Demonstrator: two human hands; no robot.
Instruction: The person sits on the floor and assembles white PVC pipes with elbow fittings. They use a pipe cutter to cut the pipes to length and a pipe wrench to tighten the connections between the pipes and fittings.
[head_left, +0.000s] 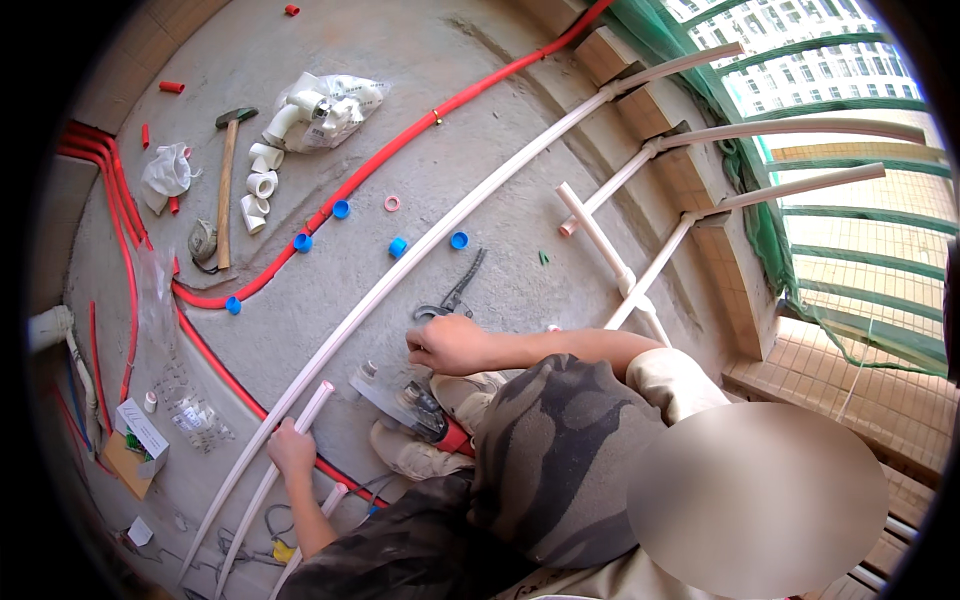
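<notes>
My left hand is closed around a pale pinkish-white plastic pipe, near its upper open end. The pipe slants down to the lower left, beside a longer pale pipe. My right hand is held over the floor with its fingers curled together; anything inside them is too small or hidden to make out. Just beyond its knuckles lies a dark pipe cutter. Below it, by my shoes, stands a pipe welding iron with a flat grey metal plate and a red body.
Red conduit crosses the floor. Several blue caps lie along it. Farther left are a hammer, white elbow fittings and a bag of fittings. Jointed pipes run toward the green-netted railing at right.
</notes>
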